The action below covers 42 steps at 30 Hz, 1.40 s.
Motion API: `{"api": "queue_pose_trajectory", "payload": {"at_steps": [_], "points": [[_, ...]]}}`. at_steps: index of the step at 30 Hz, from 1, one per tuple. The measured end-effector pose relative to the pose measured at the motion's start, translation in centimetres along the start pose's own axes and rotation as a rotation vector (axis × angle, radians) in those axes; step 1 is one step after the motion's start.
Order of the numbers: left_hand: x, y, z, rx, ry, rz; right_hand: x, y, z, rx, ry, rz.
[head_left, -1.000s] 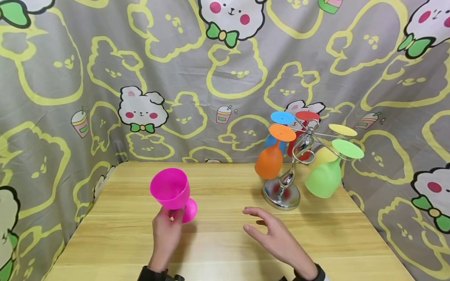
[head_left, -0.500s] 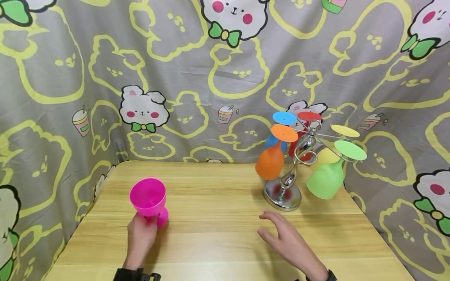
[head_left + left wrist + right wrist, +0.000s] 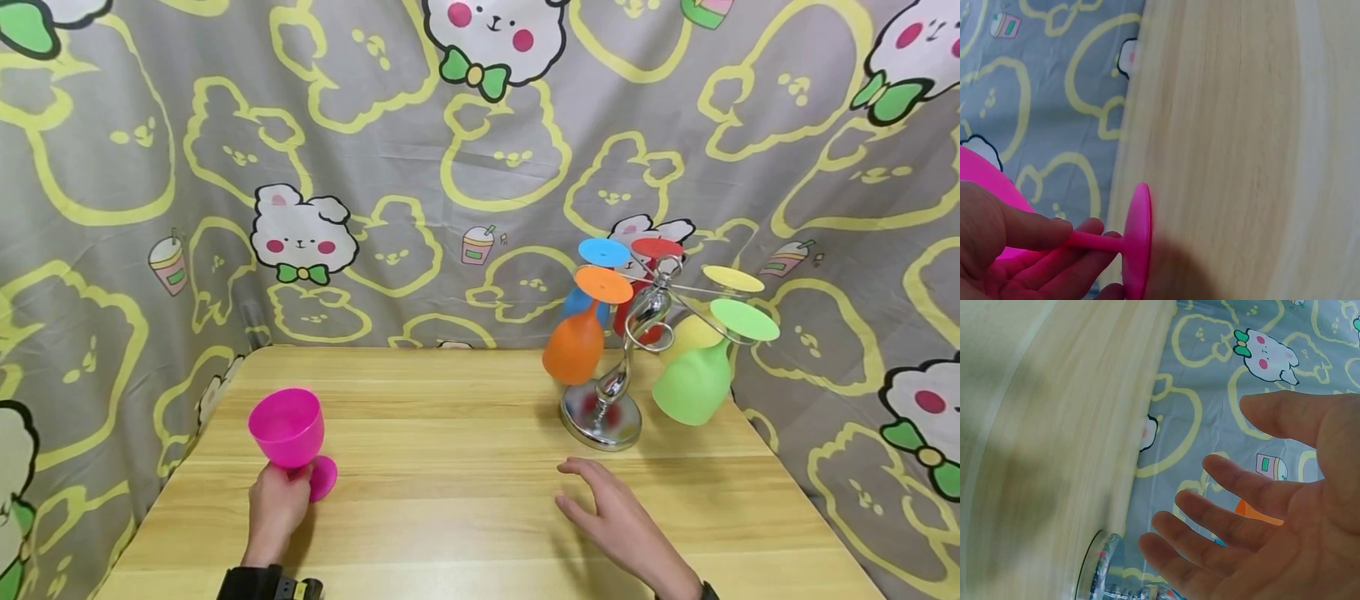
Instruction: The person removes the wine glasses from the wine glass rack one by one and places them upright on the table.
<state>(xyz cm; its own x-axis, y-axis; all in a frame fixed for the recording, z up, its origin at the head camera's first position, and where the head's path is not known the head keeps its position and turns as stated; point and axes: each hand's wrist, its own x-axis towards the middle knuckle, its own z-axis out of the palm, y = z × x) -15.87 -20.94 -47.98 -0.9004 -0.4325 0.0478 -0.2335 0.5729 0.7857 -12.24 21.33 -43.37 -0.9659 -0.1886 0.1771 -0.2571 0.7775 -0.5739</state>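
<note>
- The desk (image 3: 450, 425) runs wide between the two sides of this scene.
- The metal stand (image 3: 612, 382) rises on the person's right, well apart from the goblet.
- The pink goblet (image 3: 287, 437) is on their left, mouth up, its long axis dropping to the foot (image 3: 323, 478); from here I can't tell if that touches wood.
- The right hand (image 3: 618, 517), nearer the stand, has nothing, thumb and fingers loosely parted.
- The left hand (image 3: 277, 504) pinches the goblet's stem (image 3: 1100, 242) under the bowl.

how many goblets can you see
6: a pink goblet, held by its stem in the left grip; orange goblet, blue goblet, red goblet, yellow goblet and green goblet, all upside down on the metal rack. Others could be hidden.
</note>
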Motion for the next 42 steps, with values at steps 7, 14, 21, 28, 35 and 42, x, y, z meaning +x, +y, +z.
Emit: {"api": "queue_pose_trajectory", "payload": {"at_steps": [7, 14, 21, 28, 35, 42], "points": [[0.4, -0.2, -0.2, -0.008, 0.001, 0.030, 0.1, 0.0, 0.4, 0.018, -0.008, 0.014], [1.8, 0.1, -0.4, 0.004, 0.005, 0.087, 0.2, 0.0, 0.8, 0.048, -0.032, 0.043], [4.0, 0.1, -0.5, -0.006, 0.030, 0.104, 0.4, -0.3, 1.6, 0.054, -0.042, 0.034], [6.3, -0.9, -0.3, -0.008, 0.064, 0.129, 0.5, -0.3, 2.2, 0.041, -0.056, 0.036], [8.5, -1.9, 0.1, -0.001, 0.100, 0.141, 0.4, -0.2, 2.5, 0.032, -0.086, 0.048], [9.4, -2.6, 0.4, -0.014, 0.102, 0.110, 0.3, -0.4, 2.6, 0.030, -0.102, 0.040]]}}
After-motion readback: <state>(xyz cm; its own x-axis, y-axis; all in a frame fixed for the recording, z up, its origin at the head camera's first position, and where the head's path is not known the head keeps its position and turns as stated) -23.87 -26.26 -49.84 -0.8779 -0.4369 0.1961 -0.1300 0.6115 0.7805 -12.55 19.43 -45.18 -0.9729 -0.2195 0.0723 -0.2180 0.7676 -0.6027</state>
